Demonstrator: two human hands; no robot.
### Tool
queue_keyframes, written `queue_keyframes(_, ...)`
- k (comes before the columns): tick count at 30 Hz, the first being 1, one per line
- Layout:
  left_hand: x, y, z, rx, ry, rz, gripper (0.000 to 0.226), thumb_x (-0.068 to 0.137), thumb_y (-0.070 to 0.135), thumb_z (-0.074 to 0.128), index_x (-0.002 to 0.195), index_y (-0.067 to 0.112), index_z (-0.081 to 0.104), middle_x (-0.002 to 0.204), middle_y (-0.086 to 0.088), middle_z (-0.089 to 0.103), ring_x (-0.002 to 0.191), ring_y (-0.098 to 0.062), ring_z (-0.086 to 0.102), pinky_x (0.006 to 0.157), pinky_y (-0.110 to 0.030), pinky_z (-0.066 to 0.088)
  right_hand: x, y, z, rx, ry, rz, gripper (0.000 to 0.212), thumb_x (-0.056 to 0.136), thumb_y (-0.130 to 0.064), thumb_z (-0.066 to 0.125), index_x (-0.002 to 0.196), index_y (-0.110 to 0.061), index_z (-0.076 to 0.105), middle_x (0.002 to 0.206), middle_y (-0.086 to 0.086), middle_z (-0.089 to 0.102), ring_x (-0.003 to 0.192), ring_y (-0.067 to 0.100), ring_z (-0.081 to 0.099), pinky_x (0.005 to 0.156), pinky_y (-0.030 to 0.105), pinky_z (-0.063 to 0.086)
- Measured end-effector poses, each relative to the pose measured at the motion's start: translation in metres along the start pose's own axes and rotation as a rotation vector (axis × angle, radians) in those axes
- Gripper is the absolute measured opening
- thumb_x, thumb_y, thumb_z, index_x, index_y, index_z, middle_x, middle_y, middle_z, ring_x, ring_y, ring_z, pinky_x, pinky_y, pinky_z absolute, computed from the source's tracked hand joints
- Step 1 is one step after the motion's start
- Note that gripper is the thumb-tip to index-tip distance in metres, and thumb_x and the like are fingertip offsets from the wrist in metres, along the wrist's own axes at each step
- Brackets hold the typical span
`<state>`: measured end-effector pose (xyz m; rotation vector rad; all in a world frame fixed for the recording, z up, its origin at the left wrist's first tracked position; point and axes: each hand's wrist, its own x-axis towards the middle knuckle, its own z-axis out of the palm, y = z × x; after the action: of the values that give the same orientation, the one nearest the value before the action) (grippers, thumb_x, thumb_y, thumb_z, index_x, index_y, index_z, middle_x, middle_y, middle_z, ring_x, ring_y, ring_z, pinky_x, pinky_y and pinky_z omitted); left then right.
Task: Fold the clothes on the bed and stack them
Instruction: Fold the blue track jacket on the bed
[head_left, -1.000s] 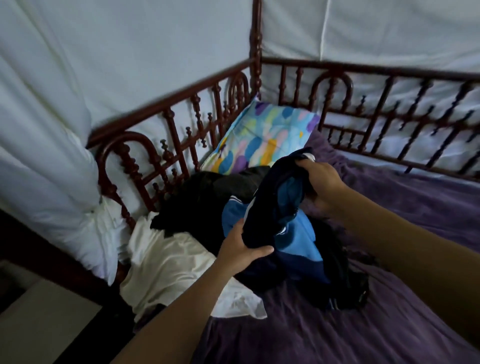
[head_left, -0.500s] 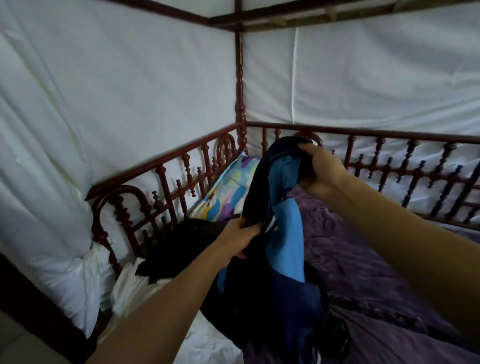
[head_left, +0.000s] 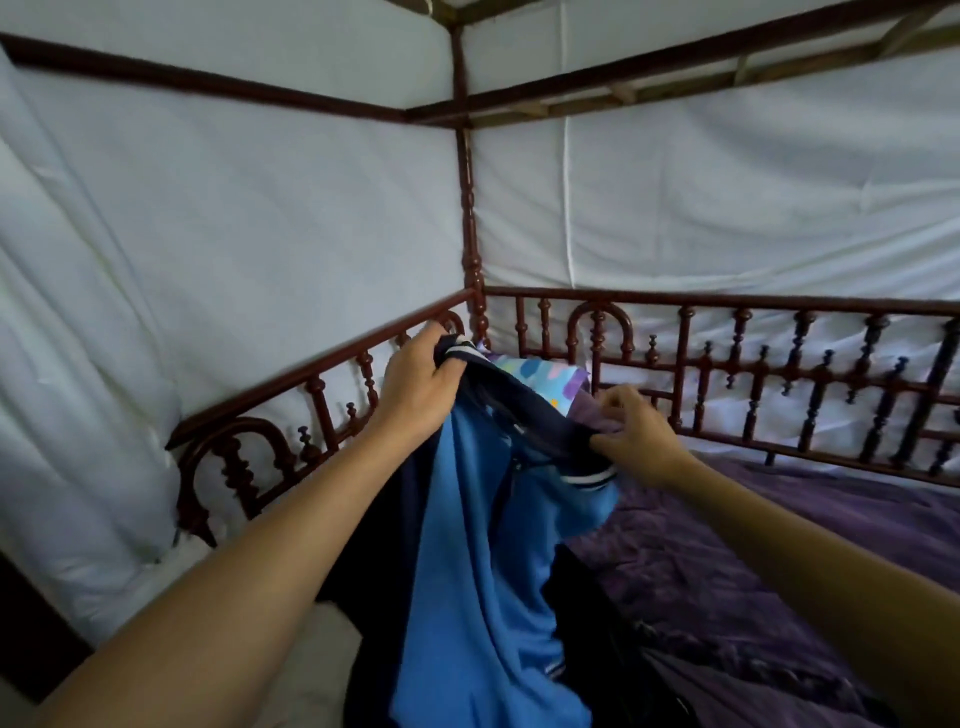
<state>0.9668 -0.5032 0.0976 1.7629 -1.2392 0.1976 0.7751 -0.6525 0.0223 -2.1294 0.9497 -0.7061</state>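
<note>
While both hands hold the blue garment above the bed, the step in hand is, by my reading, opening out one piece before any fold is made. My left hand is closed round the navy top edge, where a white-striped rib shows above the knuckles, and holds it up in front of the bed rail. My right hand sits lower and to the right. Its thumb and fingers pinch the navy band just above a striped cuff or hem. Between the two grips the navy edge runs slack and slanted. The light-blue body hangs down between my forearms and passes out of view at the bottom, so I cannot tell whether it touches the bed there.

A dark garment lies on the purple cover below, and white cloth shows under my left forearm. No folded stack is visible, so I judge the task to be near its start.

Next move, as I judge it:
1. Work both grips outward to matching points, such as the two shoulders.
2. Draw the top edge taut and level so the body hangs flat.
3. Lay it on the bare purple cover to the right, apart from the dark garment, then fold.
</note>
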Motion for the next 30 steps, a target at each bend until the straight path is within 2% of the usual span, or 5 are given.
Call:
queue_keyframes(3,0.012,0.018,-0.016,0.014,0.024,0.004,0.013,0.090,0.012,0.050,0.077,0.014,0.049,0.067,0.007,0.049,0.061,-0.006,0.045,0.051,-0.016,0.032,-0.024,-0.017,0.013,0.588,-0.284,0.014,0.047,0.092,-0.007,0.061,0.134,-0.018,0.043,0.116,-0.004,0.058,0.104,0.004,0.059,0.085,0.011,0.047)
queue_keyframes(7,0.023,0.027,-0.029,-0.026,0.034,-0.015,0.014,0.088,0.014,0.050,0.075,0.011,0.048,0.066,0.003,0.048,0.061,-0.013,0.044,0.055,-0.028,0.033,-0.044,-0.025,0.051,0.553,-0.566,-0.095,0.051,0.077,-0.010,0.079,0.123,-0.018,0.058,0.115,-0.005,0.068,0.108,0.009,0.064,0.090,0.022,0.052)
queue_keyframes(20,0.048,-0.073,-0.120,0.427,-0.610,-0.005,0.067,0.042,0.065,0.083,0.090,0.024,0.061,0.086,0.014,0.063,0.082,-0.008,0.059,0.071,-0.028,0.046,-0.034,-0.078,-0.026,-0.010,0.076,-0.287,0.027,0.086,-0.043,0.063,0.081,-0.017,0.067,0.071,-0.003,0.066,0.064,0.008,0.061,0.058,0.025,0.047)
queue_keyframes(25,0.073,-0.108,-0.128,0.629,-0.413,0.188,0.031,0.075,0.029,0.077,0.054,0.035,0.054,0.064,0.005,0.058,0.069,-0.023,0.058,0.059,-0.030,0.042,-0.060,-0.121,-0.019,-0.254,-0.078,-0.333,0.026,0.071,-0.042,0.081,0.088,-0.028,0.067,0.081,-0.006,0.069,0.075,0.006,0.065,0.066,0.030,0.055)
queue_keyframes(30,0.108,-0.129,-0.100,0.266,-0.125,0.204,0.013,0.078,0.022,0.061,0.079,0.015,0.072,0.081,-0.014,0.070,0.080,-0.034,0.064,0.069,-0.036,0.047,-0.089,-0.142,-0.028,-0.192,0.090,-0.275,0.010,0.082,-0.030,0.074,0.092,-0.028,0.069,0.084,-0.007,0.072,0.081,0.005,0.067,0.070,0.025,0.052)
